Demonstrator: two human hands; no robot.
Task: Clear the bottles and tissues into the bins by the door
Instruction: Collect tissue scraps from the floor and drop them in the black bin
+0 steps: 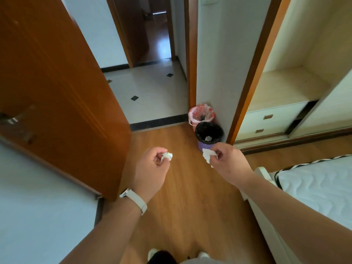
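Note:
My left hand (152, 168) pinches a small crumpled white tissue (168, 155) over the wooden floor. My right hand (230, 161) pinches a second white tissue (207, 155), held just in front of the near bin. Two bins stand by the door frame: a purple basket bin with a black liner (209, 135), a white scrap lying inside it, and behind it a bin with a pink-red liner (202, 114) that holds clear bottles.
An open brown door (57, 96) fills the left side. A bed with a white mattress (314, 185) lies at the right. A wardrobe with drawers (274, 119) stands behind the bins. Tiled hallway floor (150, 96) runs beyond the threshold.

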